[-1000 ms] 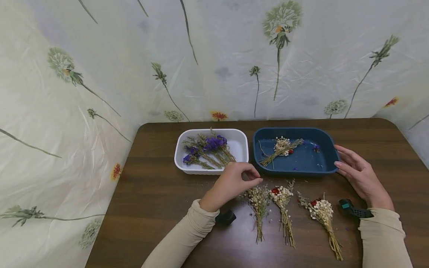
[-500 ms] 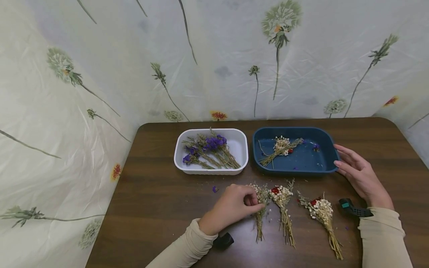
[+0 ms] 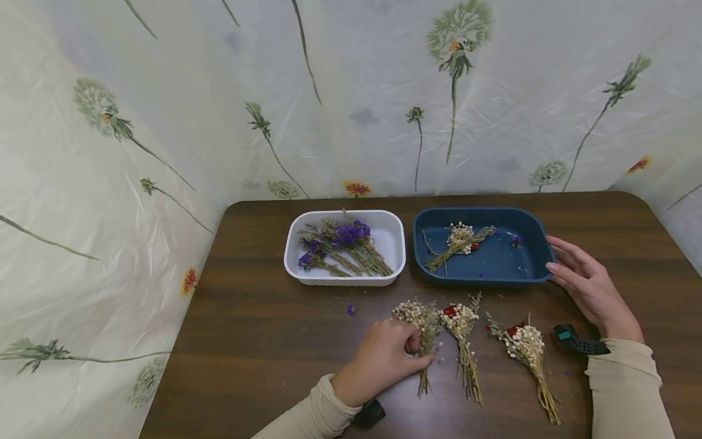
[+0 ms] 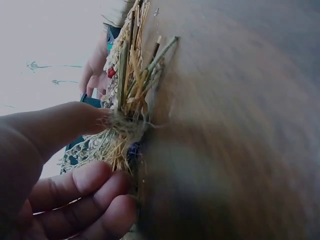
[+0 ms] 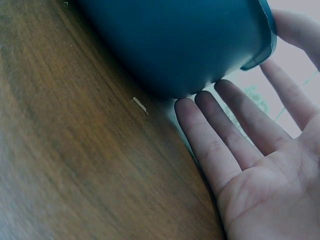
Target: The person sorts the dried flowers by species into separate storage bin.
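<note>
My left hand [image 3: 384, 358] reaches over the leftmost dried-flower bunch [image 3: 418, 314]. In the left wrist view, its thumb [image 4: 75, 120] lies by the twine tie [image 4: 125, 124] around the stems, with bent fingers [image 4: 92, 175] apart from it, below. The bunch lies on the table, partly hidden by the hand. My right hand [image 3: 592, 286] rests at the right end of the blue tray [image 3: 510, 275]; straight fingertips [image 5: 186, 106] touch the tray's outer wall. Inside that tray lies another bunch [image 3: 457, 244] of cream flowers with a red bit.
A white tray [image 3: 399, 244] with several purple-flowered bunches [image 3: 348, 238] stands left of the blue one. Two more bunches, one in the middle [image 3: 463, 329] and one at right [image 3: 529, 350], lie in front. A loose purple flower [image 3: 351, 310] is on the table [image 3: 263, 329].
My left hand has come down from in front of the trays toward the leftmost bunch's stems, uncovering the loose purple flower. My right hand stays at the blue tray.
</note>
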Demonstrator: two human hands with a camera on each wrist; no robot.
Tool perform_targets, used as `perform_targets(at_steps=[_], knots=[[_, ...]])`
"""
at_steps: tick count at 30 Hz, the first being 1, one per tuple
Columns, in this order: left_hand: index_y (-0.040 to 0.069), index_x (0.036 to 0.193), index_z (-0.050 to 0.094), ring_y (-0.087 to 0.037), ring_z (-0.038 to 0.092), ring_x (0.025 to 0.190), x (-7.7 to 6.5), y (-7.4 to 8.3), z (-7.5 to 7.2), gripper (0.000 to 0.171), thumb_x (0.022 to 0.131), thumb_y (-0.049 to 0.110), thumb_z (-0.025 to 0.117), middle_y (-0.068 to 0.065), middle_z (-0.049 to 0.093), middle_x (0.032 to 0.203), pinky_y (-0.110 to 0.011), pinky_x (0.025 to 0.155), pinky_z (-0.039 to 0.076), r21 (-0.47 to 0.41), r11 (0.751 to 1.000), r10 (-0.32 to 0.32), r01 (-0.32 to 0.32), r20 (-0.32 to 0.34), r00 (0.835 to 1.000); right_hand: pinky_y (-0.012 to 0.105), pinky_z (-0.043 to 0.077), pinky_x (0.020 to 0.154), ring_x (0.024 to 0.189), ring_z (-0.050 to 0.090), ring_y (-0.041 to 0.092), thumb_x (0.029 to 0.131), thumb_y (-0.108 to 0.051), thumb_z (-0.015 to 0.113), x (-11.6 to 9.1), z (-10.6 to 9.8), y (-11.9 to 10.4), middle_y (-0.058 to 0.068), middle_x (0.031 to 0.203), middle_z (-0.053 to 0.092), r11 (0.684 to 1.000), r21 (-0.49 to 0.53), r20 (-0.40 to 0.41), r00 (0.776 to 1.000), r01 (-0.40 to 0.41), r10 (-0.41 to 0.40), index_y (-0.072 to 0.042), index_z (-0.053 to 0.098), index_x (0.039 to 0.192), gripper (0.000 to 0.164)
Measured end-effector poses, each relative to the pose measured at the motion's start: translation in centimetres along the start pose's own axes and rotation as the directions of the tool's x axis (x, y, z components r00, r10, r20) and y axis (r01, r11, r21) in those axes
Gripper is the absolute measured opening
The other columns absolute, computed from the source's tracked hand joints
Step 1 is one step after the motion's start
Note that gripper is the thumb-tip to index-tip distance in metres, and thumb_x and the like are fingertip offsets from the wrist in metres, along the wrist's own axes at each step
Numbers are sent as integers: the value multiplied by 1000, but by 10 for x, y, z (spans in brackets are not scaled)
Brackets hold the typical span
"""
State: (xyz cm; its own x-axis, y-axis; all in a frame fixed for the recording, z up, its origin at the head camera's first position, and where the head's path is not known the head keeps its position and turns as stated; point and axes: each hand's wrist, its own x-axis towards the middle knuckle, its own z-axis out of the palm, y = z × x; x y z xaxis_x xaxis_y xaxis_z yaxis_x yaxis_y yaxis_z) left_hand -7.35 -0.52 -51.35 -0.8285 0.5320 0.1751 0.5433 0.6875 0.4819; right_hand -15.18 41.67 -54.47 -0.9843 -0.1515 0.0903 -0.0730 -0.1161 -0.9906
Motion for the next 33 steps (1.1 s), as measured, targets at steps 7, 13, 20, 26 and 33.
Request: perform_targets(at_steps=[7, 13, 20, 26, 33], knots=[[23, 72, 66, 8, 44, 59, -3, -6, -4, 28, 80, 38, 88, 15, 64, 70, -7, 57, 34, -6, 1000, -26, 26, 12, 1000, 9, 53, 94, 131, 51, -5, 106, 5, 45, 0, 1, -1, -1, 160, 37, 999, -31, -12, 1000, -29, 29, -5, 32, 161, 58], [20, 83, 73, 9, 48, 62, -4, -14, -11, 16, 84, 26, 87, 10, 70, 78, -6, 60, 41, -147, 984, -88, 101, 95, 992, 8, 52, 94, 131, 48, -5, 106, 3, 46, -1, 3, -1, 1, 163, 33, 997, -57, -17, 999, -46, 45, -7, 32, 162, 58], [16, 88, 76, 4, 61, 68, -3, -28, -19, 8, 86, 14, 84, 4, 74, 83, -8, 63, 48, -249, 954, -137, 167, 134, 981, 9, 53, 94, 131, 50, -5, 106, 4, 46, 0, 2, -1, 1, 162, 35, 998, -48, -13, 999, -35, 35, -6, 32, 162, 58], [15, 91, 79, 2, 63, 68, -2, -38, -25, 10, 84, 9, 81, 4, 76, 84, -8, 65, 49, -261, 950, -140, 169, 129, 982, 9, 53, 94, 131, 49, -5, 106, 4, 46, 0, 1, 0, 1, 162, 34, 998, -50, -18, 999, -39, 38, -6, 32, 162, 58], [15, 95, 79, 1, 62, 69, -1, -42, -30, 14, 82, 11, 83, 3, 76, 86, -12, 71, 48, -242, 955, -143, 172, 134, 981, 8, 52, 94, 132, 48, -5, 106, 4, 46, 0, 2, 0, 1, 164, 32, 998, -50, -21, 999, -40, 39, -6, 32, 162, 58]])
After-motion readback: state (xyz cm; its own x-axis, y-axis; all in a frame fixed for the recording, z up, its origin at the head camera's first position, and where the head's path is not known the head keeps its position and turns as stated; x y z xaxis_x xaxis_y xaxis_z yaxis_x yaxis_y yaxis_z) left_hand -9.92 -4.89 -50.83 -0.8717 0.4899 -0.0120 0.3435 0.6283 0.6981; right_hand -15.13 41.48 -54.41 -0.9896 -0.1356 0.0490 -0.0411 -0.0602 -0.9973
